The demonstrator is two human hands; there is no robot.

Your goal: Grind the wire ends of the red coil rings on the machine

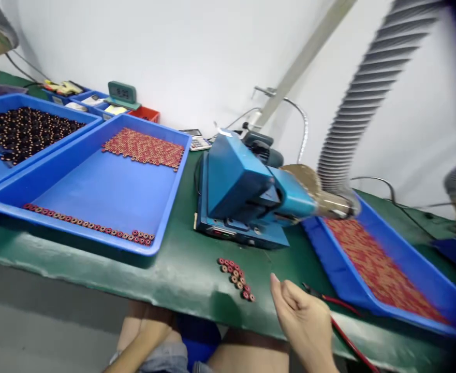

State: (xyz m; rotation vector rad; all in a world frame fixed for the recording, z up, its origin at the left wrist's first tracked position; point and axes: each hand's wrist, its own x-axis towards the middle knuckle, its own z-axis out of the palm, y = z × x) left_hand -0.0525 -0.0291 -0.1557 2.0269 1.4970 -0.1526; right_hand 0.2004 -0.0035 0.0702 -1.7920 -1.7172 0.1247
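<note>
My right hand hovers over the front edge of the green bench, fingers curled inward and thumb up. Whether it holds anything is hidden. A red-handled tool lies just behind the hand and runs under it. A small cluster of red rings sits on the bench just left of the hand, apart from it. A blue machine stands behind the rings. My left hand is out of view.
A blue tray at the left holds a patch of red rings and a front row of them. Further left, another tray holds dark rings. A tilted tray of red rings is on the right, under a ribbed hose.
</note>
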